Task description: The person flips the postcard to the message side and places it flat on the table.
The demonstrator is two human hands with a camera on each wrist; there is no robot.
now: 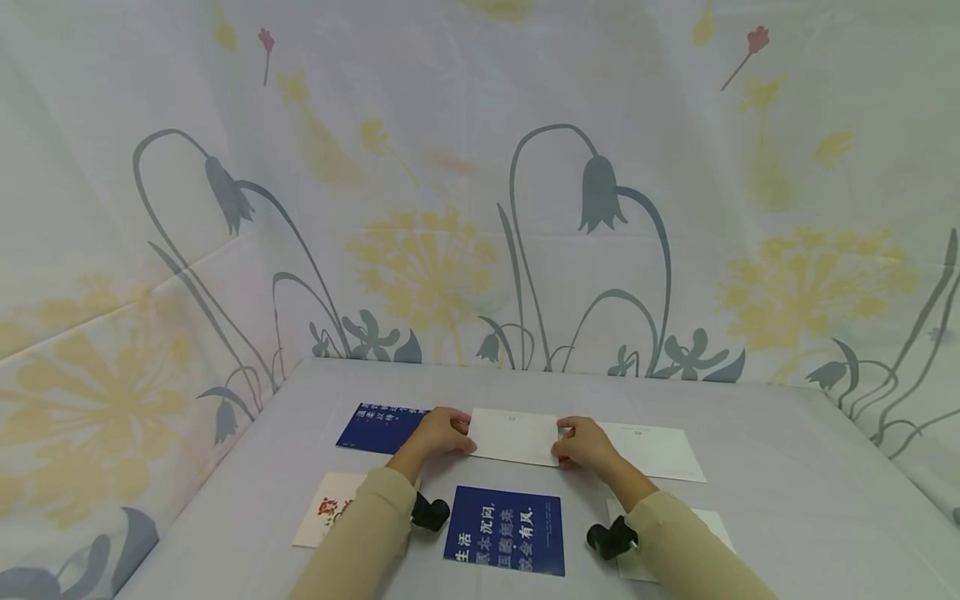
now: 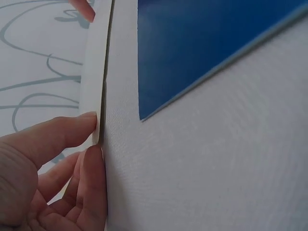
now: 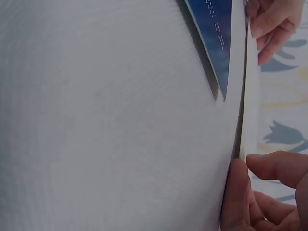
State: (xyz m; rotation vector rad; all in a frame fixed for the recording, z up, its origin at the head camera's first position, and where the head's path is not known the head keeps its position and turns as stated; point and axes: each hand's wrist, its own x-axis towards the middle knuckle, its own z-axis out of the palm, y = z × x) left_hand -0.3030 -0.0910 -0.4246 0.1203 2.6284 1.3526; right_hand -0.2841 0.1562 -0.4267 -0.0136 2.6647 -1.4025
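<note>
A plain white card (image 1: 513,436) with a tiny mark near its top edge spans the space between both hands. My left hand (image 1: 437,433) pinches its left edge between thumb and fingers. At the opposite edge, my right hand (image 1: 587,446) pinches it likewise. Both wrist views show the card (image 2: 101,67) nearly edge-on, close over the table. Nearer me lies a blue card (image 1: 504,531) with white writing; its corner also shows in the right wrist view. Another blue card (image 1: 371,427) is partly covered by my left hand.
To the right of the held card lies a white card (image 1: 652,452). A cream card with red print (image 1: 318,512) sits front left, partly under the left sleeve; another pale card (image 1: 716,525) is partly hidden by the right forearm. Flower-printed cloth (image 1: 465,183) rises behind the table.
</note>
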